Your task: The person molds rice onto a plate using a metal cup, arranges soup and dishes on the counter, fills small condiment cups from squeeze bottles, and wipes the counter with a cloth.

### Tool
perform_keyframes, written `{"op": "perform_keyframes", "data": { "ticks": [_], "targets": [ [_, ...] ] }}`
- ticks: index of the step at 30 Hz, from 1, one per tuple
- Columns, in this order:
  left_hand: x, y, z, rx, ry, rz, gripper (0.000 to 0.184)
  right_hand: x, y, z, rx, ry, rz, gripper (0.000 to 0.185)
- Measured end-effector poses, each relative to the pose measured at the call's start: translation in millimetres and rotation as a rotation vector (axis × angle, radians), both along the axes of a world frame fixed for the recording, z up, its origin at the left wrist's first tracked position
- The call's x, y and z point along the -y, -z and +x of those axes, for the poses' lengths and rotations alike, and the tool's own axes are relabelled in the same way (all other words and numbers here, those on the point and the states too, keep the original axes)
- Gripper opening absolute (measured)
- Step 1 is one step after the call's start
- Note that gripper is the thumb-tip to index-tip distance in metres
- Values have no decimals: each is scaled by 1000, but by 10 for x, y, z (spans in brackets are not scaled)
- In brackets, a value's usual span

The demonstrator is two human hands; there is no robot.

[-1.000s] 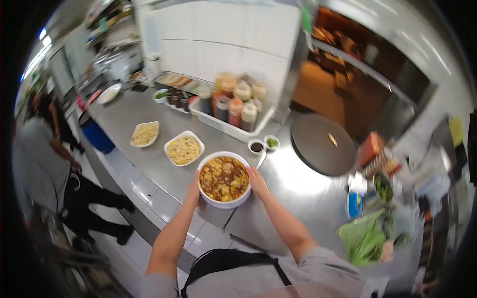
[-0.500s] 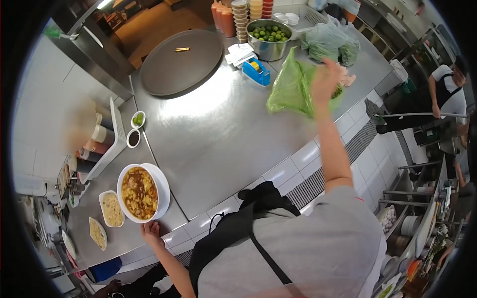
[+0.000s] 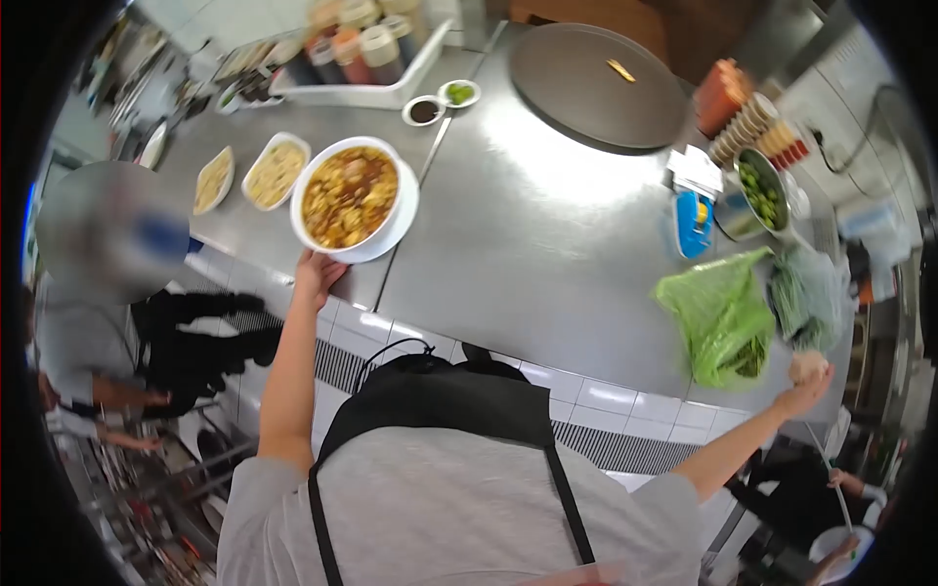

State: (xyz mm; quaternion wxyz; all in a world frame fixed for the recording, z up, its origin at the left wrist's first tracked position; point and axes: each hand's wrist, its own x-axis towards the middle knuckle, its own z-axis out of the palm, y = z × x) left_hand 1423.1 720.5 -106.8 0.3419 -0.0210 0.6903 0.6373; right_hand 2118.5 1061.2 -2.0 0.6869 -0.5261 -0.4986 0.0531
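A white bowl of brown soup with egg-like pieces (image 3: 349, 198) stands on a white plate (image 3: 398, 230) near the front edge of the steel counter. My left hand (image 3: 318, 278) is at the near rim, its fingers curled around the plate's edge under the bowl. Far to the right, my right hand (image 3: 807, 394) is closed on a crumpled pale pink cloth (image 3: 807, 366), mostly hidden by the fingers. Just left of that hand lies a green plastic bag (image 3: 718, 317) with leafy greens inside. Behind it sits a clear bag of greens (image 3: 806, 293).
Two dishes of pale food, one rectangular (image 3: 277, 174) and one narrow (image 3: 213, 181), sit left of the bowl. Small sauce cups (image 3: 423, 111), a round tray (image 3: 598, 88), a blue tape dispenser (image 3: 694, 225) and a pot of limes (image 3: 757, 195) stand farther back. A co-worker (image 3: 107, 244) is at left.
The view has turned toward the right. My right hand has moved off the green bag to the pink cloth beside it. My left hand stays at the plate.
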Motion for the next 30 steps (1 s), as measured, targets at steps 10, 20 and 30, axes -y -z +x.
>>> {"op": "perform_keyframes", "data": {
  "ticks": [10,20,30],
  "targets": [
    [-57,-66,66,-7,-44,47,41,453,459,-4310,255,-1345,-650,30],
    [-82,41,3,113,-108,111,35,566,1085,-6269,763,-1681,-199,29],
    [-319,-21,289,164,-301,130,30,1900,1138,-5354,516,-1270,-73,17]
  ]
}}
